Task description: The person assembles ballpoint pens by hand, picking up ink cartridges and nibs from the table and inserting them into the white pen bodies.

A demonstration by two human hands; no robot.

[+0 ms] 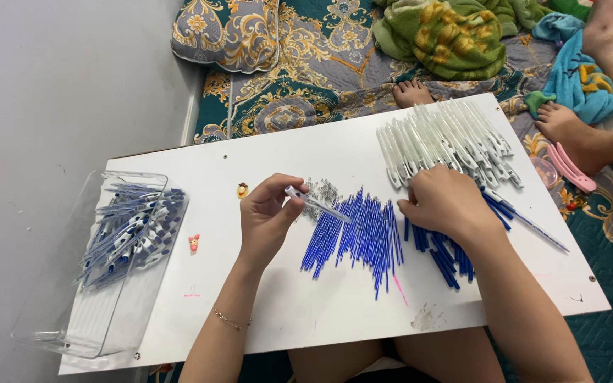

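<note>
We pinch a clear plastic pen barrel with a white tip [315,203] in our left hand [267,216], holding it slantwise just above the white board [306,312] and the fanned heap of thin blue ink refills [356,237]. Our right hand [445,202] lies knuckles-up, fingers curled onto the near edge of the pile of white and clear pen barrels [445,142]; we cannot tell whether it grips one. Assembled blue-and-white pens [133,230] lie in the clear plastic tray [94,333] at the left.

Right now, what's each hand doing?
Left hand: closed on a clear pen barrel.
Right hand: fingers curled down at the white pen barrels; grip cannot be told.
</note>
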